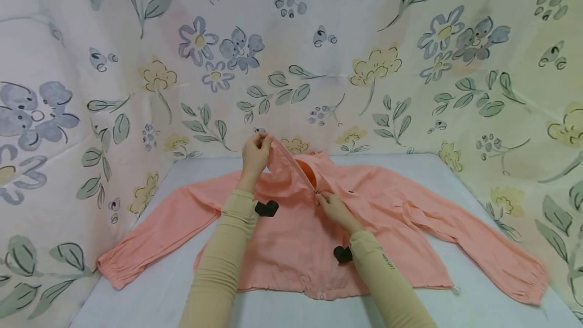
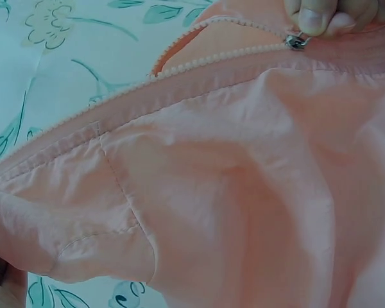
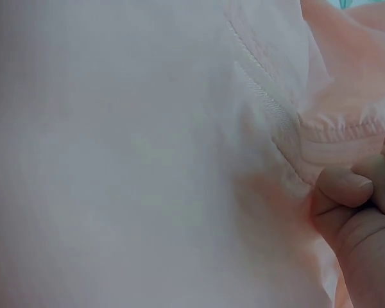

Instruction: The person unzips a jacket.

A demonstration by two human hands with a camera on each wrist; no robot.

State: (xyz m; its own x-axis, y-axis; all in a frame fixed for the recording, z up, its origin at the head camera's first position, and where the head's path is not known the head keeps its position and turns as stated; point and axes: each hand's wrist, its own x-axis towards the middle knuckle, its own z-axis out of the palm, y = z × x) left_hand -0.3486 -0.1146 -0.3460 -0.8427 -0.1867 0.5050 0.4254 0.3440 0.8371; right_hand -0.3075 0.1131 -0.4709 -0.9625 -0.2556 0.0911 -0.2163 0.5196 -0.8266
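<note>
A pink zip-up jacket [image 1: 282,247] lies front up with both sleeves spread. My left hand [image 1: 256,158] pinches the top edge of its front by the collar and holds it raised, up and to the left. Lower down the front, my right hand [image 1: 336,210] pinches the zipper pull. In the left wrist view the metal zipper slider [image 2: 295,42] sits right at the right fingertips [image 2: 312,20]. Above the slider the teeth part, baring an orange-looking inside [image 1: 306,170]. Pink cloth [image 3: 147,160] fills most of the right wrist view.
The jacket rests on a white-covered table [image 1: 159,287]. A floral cloth backdrop [image 1: 291,54] stands behind and along both sides. The left sleeve [image 1: 168,227] and right sleeve [image 1: 492,247] reach towards the table's side edges. A small toggle [image 1: 456,290] pokes out at the hem.
</note>
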